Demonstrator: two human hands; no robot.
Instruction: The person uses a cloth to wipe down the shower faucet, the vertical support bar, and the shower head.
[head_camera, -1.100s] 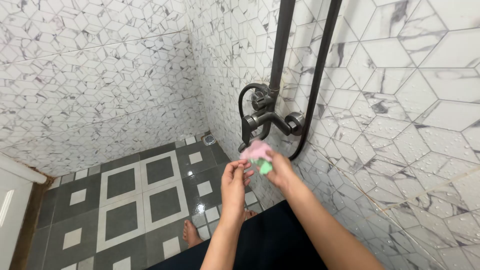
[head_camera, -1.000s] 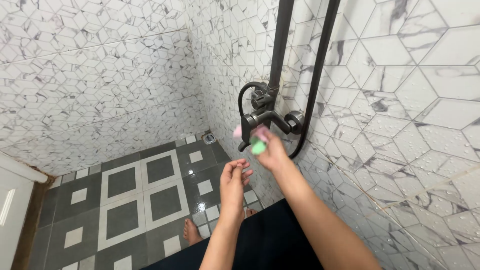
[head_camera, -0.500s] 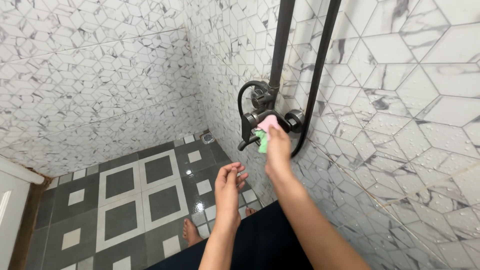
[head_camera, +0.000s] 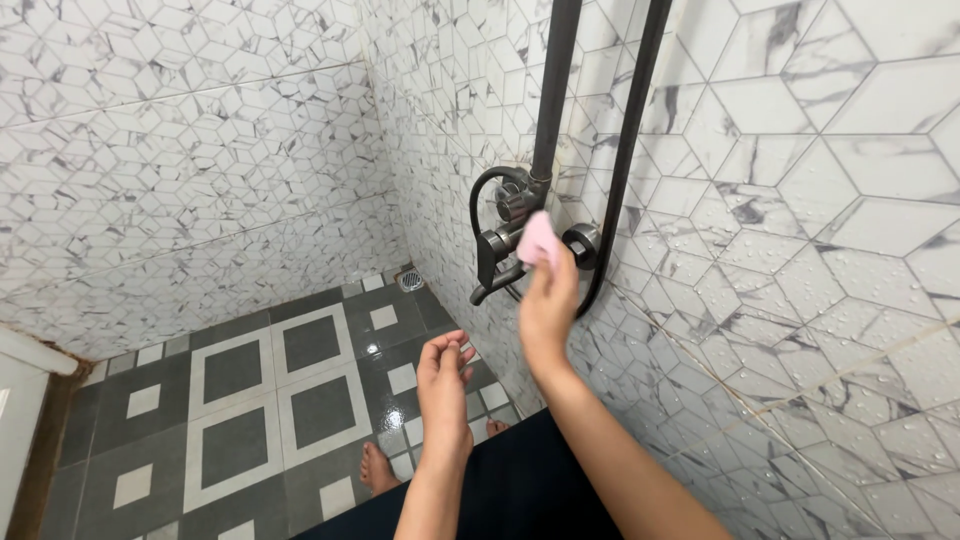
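1. A white fixture edge (head_camera: 25, 385) is showing at the far left, beside the dark grey and white patterned floor (head_camera: 240, 400), which is glistening wet near the wall
2. A small round floor drain (head_camera: 409, 281) is sitting in the corner where the two marble-look tiled walls (head_camera: 180, 170) are meeting
3. A bare foot (head_camera: 378, 468) is standing on the floor tiles, below the arms
4. The left hand (head_camera: 443, 380) is hanging in the air palm up, with fingers loosely curled and open, holding nothing, well below the tap
5. The dark metal shower mixer (head_camera: 500, 250) is projecting from the right wall, with a looped hose (head_camera: 482, 195) and a riser pipe (head_camera: 553, 90) climbing above it
6. The pink cloth (head_camera: 538, 238) is looking soft and bunched, a pale pink pad pressed against the mixer body between the spout and the round wall flange (head_camera: 582, 242)
7. The right hand (head_camera: 548, 305) is gripping that cloth from below, fingers closed on it and holding it up to the metal
8. Water droplets are clinging to the hexagonal tiles (head_camera: 800, 300) at the right
9. No packages, labels or signs are showing anywhere in view
10. Compared with a second ago, the right hand is sitting higher and against the mixer, the green patch of the cloth is no longer showing, and the left hand is lying lower and further from the right
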